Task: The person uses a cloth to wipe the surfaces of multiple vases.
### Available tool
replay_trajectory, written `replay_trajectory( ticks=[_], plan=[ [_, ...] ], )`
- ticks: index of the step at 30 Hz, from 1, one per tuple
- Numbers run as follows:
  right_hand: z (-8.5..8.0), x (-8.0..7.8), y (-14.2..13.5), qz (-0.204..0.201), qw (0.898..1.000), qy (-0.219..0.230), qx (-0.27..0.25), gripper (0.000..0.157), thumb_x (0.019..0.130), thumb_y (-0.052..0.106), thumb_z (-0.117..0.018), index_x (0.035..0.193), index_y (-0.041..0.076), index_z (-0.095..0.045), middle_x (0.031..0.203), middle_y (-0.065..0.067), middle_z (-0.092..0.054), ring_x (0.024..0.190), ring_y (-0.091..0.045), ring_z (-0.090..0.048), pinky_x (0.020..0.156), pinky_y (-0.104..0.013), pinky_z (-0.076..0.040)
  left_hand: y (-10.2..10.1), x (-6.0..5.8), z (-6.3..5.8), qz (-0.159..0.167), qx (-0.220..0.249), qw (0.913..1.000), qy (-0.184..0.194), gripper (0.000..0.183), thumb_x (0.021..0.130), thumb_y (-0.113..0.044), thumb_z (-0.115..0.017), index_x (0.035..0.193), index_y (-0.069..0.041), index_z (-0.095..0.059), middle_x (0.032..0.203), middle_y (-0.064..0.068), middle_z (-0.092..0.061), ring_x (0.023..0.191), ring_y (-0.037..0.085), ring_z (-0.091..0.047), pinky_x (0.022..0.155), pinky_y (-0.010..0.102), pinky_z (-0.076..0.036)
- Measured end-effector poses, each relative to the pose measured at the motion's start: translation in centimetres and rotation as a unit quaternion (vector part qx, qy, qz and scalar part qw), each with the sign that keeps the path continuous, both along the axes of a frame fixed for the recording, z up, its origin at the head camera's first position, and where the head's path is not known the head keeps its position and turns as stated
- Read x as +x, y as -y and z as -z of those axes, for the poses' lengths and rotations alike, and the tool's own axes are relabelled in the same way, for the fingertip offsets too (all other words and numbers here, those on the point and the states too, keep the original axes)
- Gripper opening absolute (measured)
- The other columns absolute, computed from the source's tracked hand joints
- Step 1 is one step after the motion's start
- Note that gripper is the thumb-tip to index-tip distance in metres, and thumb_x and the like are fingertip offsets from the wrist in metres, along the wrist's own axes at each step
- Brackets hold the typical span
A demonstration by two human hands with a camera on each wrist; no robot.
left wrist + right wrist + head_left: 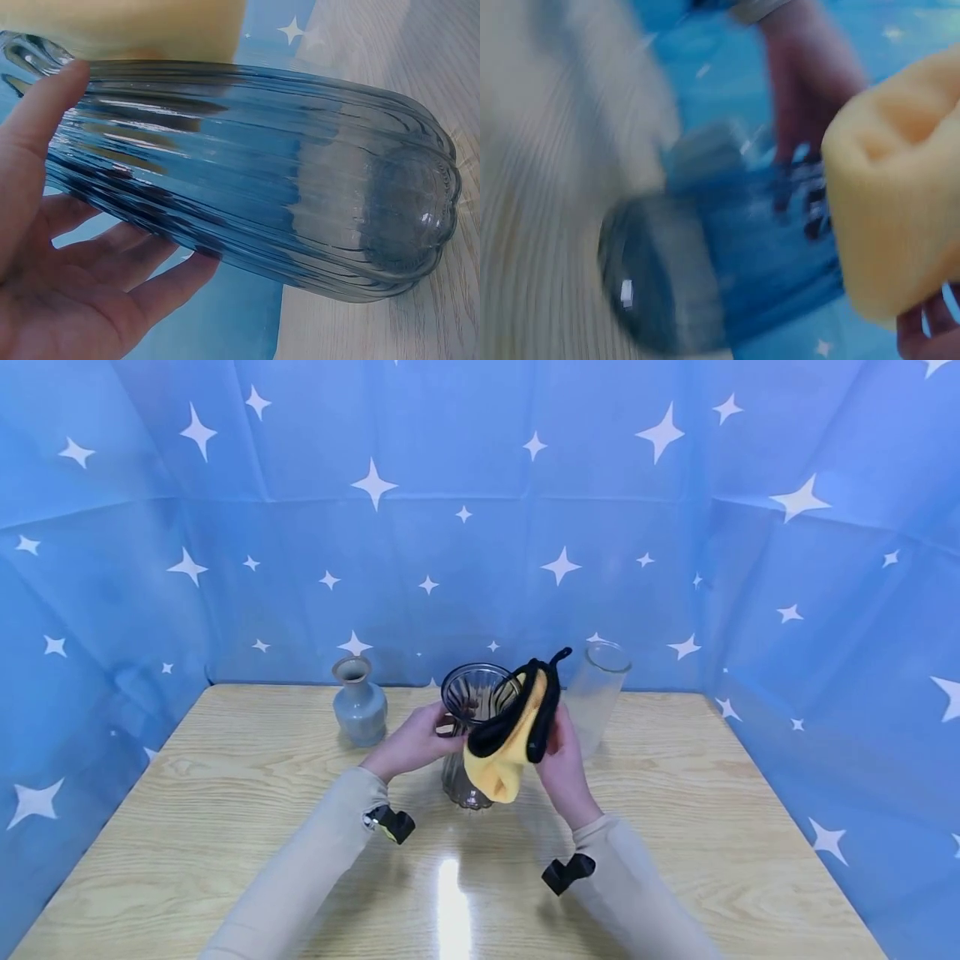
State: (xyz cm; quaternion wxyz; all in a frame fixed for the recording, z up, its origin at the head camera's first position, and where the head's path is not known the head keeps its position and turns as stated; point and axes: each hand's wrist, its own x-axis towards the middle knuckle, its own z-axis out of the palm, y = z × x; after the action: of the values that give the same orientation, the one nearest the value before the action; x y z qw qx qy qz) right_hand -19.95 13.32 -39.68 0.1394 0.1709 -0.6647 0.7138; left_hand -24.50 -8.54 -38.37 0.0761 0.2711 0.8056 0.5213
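A ribbed, tinted glass vase [457, 772] with a flared rim stands near the middle of the table. My left hand [418, 745] grips it around the upper part; the left wrist view shows the thumb on one side of the glass [247, 180] and the fingers [176, 296] on the other. A yellow cloth with a thick black edge [498, 767] hangs from my right hand [564, 772], against the vase's right side and rim. In the right wrist view the cloth [885, 225] covers part of the blurred vase, and most of the right hand is out of sight.
A small grey-blue ceramic vase [362, 714] stands to the left, behind my left hand. Behind my right hand is a tall clear glass cylinder [596, 693]. Blue star-patterned curtains [465, 585] enclose the back and sides of the wooden table [705, 827].
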Motion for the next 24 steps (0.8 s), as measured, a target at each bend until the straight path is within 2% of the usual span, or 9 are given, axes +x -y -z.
replay_trajectory(
  ticks=[2, 4, 9, 10, 13, 16, 19, 21, 24],
  plan=[
    [0.2, -0.1, -0.1, 0.001, 0.998, -0.018, 0.057, 0.06, 0.088, -0.011, -0.06, 0.142, 0.001, -0.037, 0.127, -0.007, -0.051, 0.118, -0.017, -0.049, 0.099, -0.027, -0.042, 0.0, 0.0, 0.0, -0.004, -0.003, 1.0, -0.004, 0.037, 0.089, -0.007, -0.068, 0.124, 0.001, -0.056, 0.128, 0.017, -0.058, 0.121, 0.034, -0.052, 0.1, 0.045, -0.045],
    [-0.4, 0.3, 0.1, 0.0, 0.994, -0.024, 0.105, 0.059, 0.085, -0.01, -0.064, 0.138, -0.002, -0.039, 0.123, -0.014, -0.052, 0.116, -0.023, -0.05, 0.097, -0.035, -0.044, 0.0, -0.1, -0.1, -0.004, -0.004, 1.0, -0.001, 0.037, 0.09, -0.007, -0.067, 0.124, 0.001, -0.056, 0.128, 0.017, -0.057, 0.121, 0.034, -0.053, 0.098, 0.043, -0.046],
    [0.3, 0.0, -0.3, 0.018, 0.975, -0.023, 0.219, 0.05, 0.085, 0.002, -0.07, 0.13, 0.008, -0.049, 0.117, -0.012, -0.057, 0.108, -0.026, -0.054, 0.086, -0.043, -0.051, 0.0, 0.0, 0.0, 0.001, 0.003, 1.0, 0.007, 0.036, 0.091, -0.009, -0.067, 0.125, -0.001, -0.057, 0.128, 0.015, -0.058, 0.123, 0.034, -0.051, 0.099, 0.042, -0.045],
    [0.8, -0.2, -0.5, 0.022, 0.97, -0.022, 0.24, 0.048, 0.085, 0.006, -0.071, 0.128, 0.01, -0.051, 0.115, -0.009, -0.058, 0.105, -0.025, -0.055, 0.083, -0.042, -0.053, 0.0, 0.0, 0.0, 0.002, 0.005, 1.0, 0.008, 0.036, 0.091, -0.009, -0.067, 0.125, -0.002, -0.057, 0.128, 0.014, -0.058, 0.123, 0.033, -0.051, 0.1, 0.043, -0.044],
    [1.6, -0.5, -1.0, 0.023, 0.959, 0.004, 0.282, 0.045, 0.081, 0.011, -0.074, 0.121, 0.011, -0.053, 0.108, -0.007, -0.061, 0.099, -0.025, -0.059, 0.076, -0.04, -0.055, 0.0, 0.0, 0.0, 0.004, 0.009, 0.9999, 0.007, 0.037, 0.091, -0.01, -0.067, 0.125, -0.003, -0.057, 0.127, 0.013, -0.059, 0.123, 0.032, -0.051, 0.101, 0.045, -0.043],
    [2.2, -0.1, -1.4, 0.017, 0.945, 0.059, 0.32, 0.043, 0.078, 0.015, -0.076, 0.115, 0.009, -0.054, 0.099, -0.009, -0.061, 0.09, -0.026, -0.061, 0.071, -0.039, -0.055, -0.1, 0.0, 0.0, 0.005, 0.012, 0.9999, 0.003, 0.037, 0.09, -0.012, -0.069, 0.125, -0.003, -0.058, 0.125, 0.012, -0.06, 0.122, 0.031, -0.052, 0.101, 0.044, -0.043],
    [3.1, 0.2, -1.7, 0.01, 0.925, 0.109, 0.364, 0.046, 0.076, 0.018, -0.076, 0.115, 0.008, -0.053, 0.096, -0.009, -0.061, 0.086, -0.025, -0.061, 0.069, -0.035, -0.053, 0.0, 0.1, -0.1, 0.005, 0.011, 0.9999, 0.004, 0.041, 0.089, -0.018, -0.072, 0.126, -0.006, -0.058, 0.124, 0.009, -0.061, 0.121, 0.029, -0.053, 0.101, 0.044, -0.043],
    [3.6, 0.3, -1.8, 0.003, 0.914, 0.124, 0.385, 0.05, 0.077, 0.019, -0.077, 0.118, 0.006, -0.053, 0.098, -0.008, -0.063, 0.086, -0.023, -0.061, 0.069, -0.035, -0.053, 0.0, 0.1, -0.1, 0.006, 0.011, 0.9999, 0.01, 0.046, 0.088, -0.023, -0.074, 0.127, -0.008, -0.057, 0.124, 0.006, -0.061, 0.121, 0.028, -0.053, 0.101, 0.044, -0.042],
    [4.2, 0.5, -1.8, -0.004, 0.906, 0.122, 0.406, 0.062, 0.075, 0.023, -0.08, 0.126, 0.005, -0.05, 0.105, -0.008, -0.065, 0.091, -0.022, -0.062, 0.074, -0.036, -0.053, 0.0, 0.1, -0.2, 0.006, 0.008, 0.9999, 0.014, 0.049, 0.087, -0.026, -0.074, 0.129, -0.008, -0.056, 0.126, 0.006, -0.061, 0.123, 0.029, -0.052, 0.102, 0.045, -0.042]
  ],
)
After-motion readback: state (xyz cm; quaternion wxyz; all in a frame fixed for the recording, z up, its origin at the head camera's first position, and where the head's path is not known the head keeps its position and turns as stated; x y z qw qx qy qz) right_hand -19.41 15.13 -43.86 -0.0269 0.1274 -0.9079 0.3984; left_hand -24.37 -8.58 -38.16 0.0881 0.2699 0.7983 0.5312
